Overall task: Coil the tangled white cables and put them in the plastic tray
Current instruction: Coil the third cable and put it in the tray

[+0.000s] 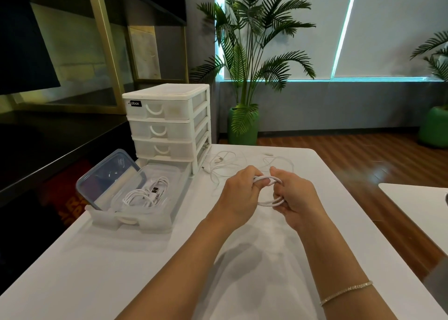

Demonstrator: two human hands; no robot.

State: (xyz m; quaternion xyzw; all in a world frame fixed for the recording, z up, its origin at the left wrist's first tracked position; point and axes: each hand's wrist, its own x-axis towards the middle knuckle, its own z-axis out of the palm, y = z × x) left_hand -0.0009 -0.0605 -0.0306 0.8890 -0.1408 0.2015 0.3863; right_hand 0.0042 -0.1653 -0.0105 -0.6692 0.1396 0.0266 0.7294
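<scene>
Above the table's middle, her left hand (238, 190) and right hand (294, 194) each curl around a white coil (266, 202), keeping its loops together for the tray (135, 222) at nine o'clock.

Translucent frosted plastic tray (155, 222), smooth white cables (145, 194), matt white table (97, 271), glossy wood floor (363, 164).

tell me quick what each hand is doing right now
Left hand: closed, grip curled round the top of the coiled white cable.
Right hand: closed on the same coil, pinching its right side.
</scene>
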